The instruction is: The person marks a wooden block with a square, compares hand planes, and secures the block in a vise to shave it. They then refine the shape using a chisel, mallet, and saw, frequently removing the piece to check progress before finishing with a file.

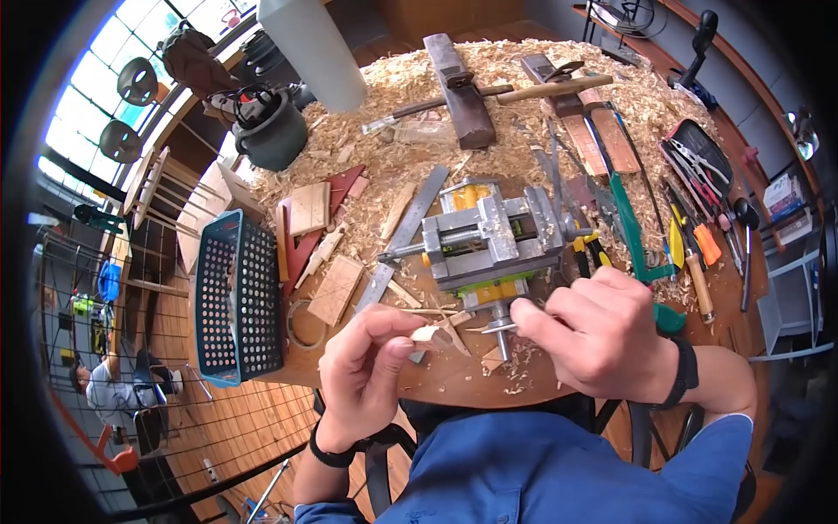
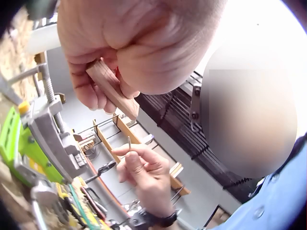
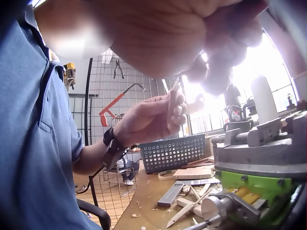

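Note:
My left hand pinches a small block of wood between thumb and fingers, above the bench's front edge. In the left wrist view the wood block shows flat sides and a slanted end. My right hand is curled round a tool with a thin, pointed metal tip, which points left toward the block and is apart from it; its handle is hidden in the fist. Just beyond both hands stands a metal vise with green and yellow parts. Crossed wood pieces lie beneath the gap between the hands.
Left on the bench stand a teal perforated basket and a flat wood block. A metal square lies beside the vise. Wooden planes rest among shavings behind. Pliers, a chisel and a green-handled tool lie right.

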`<action>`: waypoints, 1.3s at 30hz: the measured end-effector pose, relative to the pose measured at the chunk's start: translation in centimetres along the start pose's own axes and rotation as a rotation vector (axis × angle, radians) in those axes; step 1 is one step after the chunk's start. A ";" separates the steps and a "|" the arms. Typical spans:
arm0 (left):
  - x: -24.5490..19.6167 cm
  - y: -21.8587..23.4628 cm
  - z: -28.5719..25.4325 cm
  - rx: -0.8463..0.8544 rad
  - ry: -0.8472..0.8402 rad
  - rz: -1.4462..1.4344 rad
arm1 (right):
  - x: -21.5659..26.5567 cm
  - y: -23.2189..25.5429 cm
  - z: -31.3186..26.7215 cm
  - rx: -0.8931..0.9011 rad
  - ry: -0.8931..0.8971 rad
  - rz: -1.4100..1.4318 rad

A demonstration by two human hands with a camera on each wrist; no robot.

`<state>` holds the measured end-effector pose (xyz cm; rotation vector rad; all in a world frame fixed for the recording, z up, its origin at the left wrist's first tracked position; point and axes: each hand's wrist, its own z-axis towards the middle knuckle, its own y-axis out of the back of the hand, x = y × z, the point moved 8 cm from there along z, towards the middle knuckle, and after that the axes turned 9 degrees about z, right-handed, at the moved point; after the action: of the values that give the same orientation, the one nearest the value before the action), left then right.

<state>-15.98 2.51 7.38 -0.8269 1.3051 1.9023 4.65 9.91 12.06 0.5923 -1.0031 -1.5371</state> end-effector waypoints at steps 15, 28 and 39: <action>1.1 -0.6 -0.2 0.047 -0.026 -0.534 | 0.9 1.1 0.4 -0.081 -0.030 0.147; 1.3 -1.1 -0.1 0.070 -0.080 -0.768 | 1.9 1.8 0.9 -0.135 -0.024 0.243; 1.0 -0.9 -0.1 0.079 -0.113 -0.667 | 2.0 1.6 0.9 -0.127 -0.024 0.245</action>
<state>-15.77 2.81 6.07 -0.9508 0.8766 1.3357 4.33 8.28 14.18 0.3490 -0.9511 -1.3802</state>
